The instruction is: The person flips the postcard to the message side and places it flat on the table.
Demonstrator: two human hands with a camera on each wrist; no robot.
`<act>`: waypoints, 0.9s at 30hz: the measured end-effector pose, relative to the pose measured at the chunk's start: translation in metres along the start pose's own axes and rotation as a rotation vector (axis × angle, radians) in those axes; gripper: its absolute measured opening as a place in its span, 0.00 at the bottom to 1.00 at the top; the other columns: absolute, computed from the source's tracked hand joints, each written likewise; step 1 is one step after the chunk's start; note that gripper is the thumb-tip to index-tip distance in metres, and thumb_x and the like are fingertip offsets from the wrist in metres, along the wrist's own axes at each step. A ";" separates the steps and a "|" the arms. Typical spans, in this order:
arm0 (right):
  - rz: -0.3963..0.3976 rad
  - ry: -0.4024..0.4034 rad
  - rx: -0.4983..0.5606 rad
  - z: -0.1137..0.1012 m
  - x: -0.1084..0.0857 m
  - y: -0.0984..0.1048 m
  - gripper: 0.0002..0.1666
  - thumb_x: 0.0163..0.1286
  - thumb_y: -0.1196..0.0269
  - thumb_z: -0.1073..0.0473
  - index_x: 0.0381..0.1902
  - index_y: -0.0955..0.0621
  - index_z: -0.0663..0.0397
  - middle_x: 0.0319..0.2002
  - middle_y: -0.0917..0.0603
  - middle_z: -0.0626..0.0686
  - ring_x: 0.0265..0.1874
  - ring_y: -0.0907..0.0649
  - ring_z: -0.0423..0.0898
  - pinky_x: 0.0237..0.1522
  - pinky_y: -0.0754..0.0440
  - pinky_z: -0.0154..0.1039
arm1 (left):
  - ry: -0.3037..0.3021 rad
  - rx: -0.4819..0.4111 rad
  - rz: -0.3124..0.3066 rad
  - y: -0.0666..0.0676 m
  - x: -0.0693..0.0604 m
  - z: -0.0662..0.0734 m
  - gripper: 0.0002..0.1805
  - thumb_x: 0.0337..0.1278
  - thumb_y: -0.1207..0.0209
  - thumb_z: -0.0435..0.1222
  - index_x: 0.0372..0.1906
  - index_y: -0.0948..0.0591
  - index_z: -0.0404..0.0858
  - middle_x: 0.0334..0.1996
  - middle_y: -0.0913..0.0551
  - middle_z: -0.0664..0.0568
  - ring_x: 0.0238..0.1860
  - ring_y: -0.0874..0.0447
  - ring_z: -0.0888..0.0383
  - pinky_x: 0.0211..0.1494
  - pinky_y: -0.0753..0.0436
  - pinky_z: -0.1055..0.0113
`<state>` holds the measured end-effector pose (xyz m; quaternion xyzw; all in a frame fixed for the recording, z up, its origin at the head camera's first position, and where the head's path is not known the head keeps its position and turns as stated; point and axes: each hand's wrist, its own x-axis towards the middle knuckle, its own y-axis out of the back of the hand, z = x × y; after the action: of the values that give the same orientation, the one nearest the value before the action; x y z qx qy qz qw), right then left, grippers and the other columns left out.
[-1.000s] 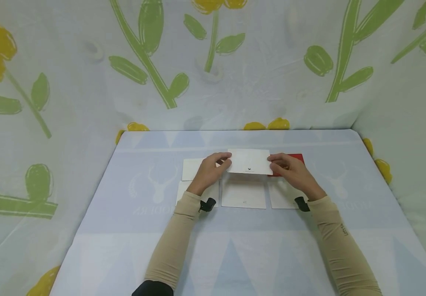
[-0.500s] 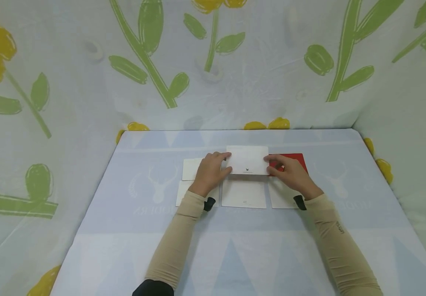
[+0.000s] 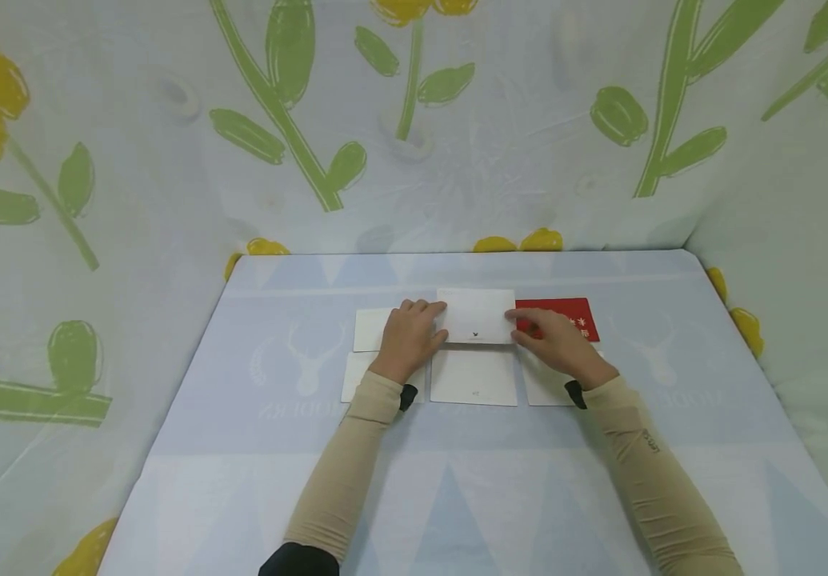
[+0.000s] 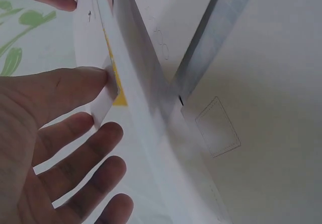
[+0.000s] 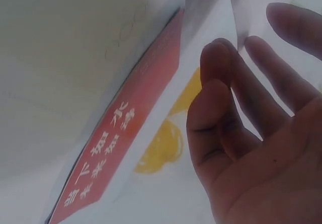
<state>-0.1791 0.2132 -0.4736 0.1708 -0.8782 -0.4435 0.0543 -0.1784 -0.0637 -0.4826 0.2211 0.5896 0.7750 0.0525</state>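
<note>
A white postcard (image 3: 475,316) with a tiny dark print near its lower edge is between my two hands, just above the table at the back middle. My left hand (image 3: 406,340) pinches its left side, thumb on the near face and fingers behind, as the left wrist view shows. At its right side, my right hand (image 3: 559,340) holds the edge with bent thumb and fingers; the contact is partly hidden in the right wrist view. Under the right hand, a red postcard (image 5: 123,123) with pale characters lies flat. Another white postcard (image 3: 474,380) lies directly in front.
Partly under my left hand lie a back-row white postcard (image 3: 369,330) and a front-row white postcard (image 3: 359,376). Beneath my right wrist is one more white postcard (image 3: 545,384). The pale blue patterned table (image 3: 457,496) meets a flower-printed curtain (image 3: 514,160) at its back edge.
The held postcard has shifted slightly left and come down closer to the table, both hands still at its sides. More of the red postcard shows now.
</note>
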 end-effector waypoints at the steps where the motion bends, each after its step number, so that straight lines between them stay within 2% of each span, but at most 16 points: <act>1: -0.009 0.000 0.003 -0.001 0.001 -0.001 0.29 0.71 0.32 0.55 0.67 0.22 0.52 0.54 0.18 0.57 0.48 0.21 0.54 0.51 0.18 0.52 | 0.007 0.003 -0.007 0.000 0.000 0.000 0.24 0.62 0.32 0.44 0.62 0.18 0.42 0.50 0.14 0.47 0.50 0.18 0.47 0.47 0.19 0.55; 6: -0.049 -0.009 0.000 -0.002 0.004 -0.007 0.29 0.70 0.31 0.54 0.67 0.22 0.52 0.46 0.17 0.54 0.45 0.21 0.52 0.48 0.17 0.47 | 0.035 0.024 -0.047 -0.003 0.000 0.000 0.24 0.62 0.32 0.44 0.61 0.18 0.42 0.51 0.14 0.47 0.51 0.18 0.47 0.50 0.19 0.54; 11: -0.070 -0.024 -0.031 -0.003 0.007 -0.009 0.29 0.69 0.31 0.55 0.66 0.21 0.52 0.39 0.19 0.51 0.40 0.22 0.50 0.42 0.19 0.43 | 0.033 0.049 -0.075 -0.005 -0.001 0.001 0.24 0.61 0.32 0.45 0.61 0.18 0.43 0.51 0.13 0.47 0.51 0.17 0.47 0.49 0.19 0.55; 22: -0.094 -0.040 -0.042 -0.004 0.011 -0.012 0.30 0.69 0.31 0.55 0.66 0.22 0.54 0.37 0.19 0.51 0.40 0.23 0.50 0.41 0.20 0.42 | 0.029 0.069 -0.104 -0.011 0.001 -0.002 0.24 0.62 0.32 0.45 0.61 0.18 0.43 0.52 0.13 0.47 0.51 0.17 0.48 0.50 0.19 0.55; 27: -0.096 -0.036 -0.062 -0.006 0.012 -0.013 0.30 0.69 0.31 0.55 0.66 0.22 0.56 0.39 0.19 0.51 0.40 0.22 0.50 0.41 0.19 0.42 | 0.018 0.073 -0.083 -0.013 0.001 -0.002 0.23 0.61 0.31 0.44 0.60 0.17 0.42 0.50 0.13 0.47 0.50 0.17 0.48 0.50 0.19 0.55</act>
<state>-0.1861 0.1975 -0.4810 0.2028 -0.8557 -0.4755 0.0224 -0.1821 -0.0614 -0.4953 0.1910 0.6268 0.7520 0.0712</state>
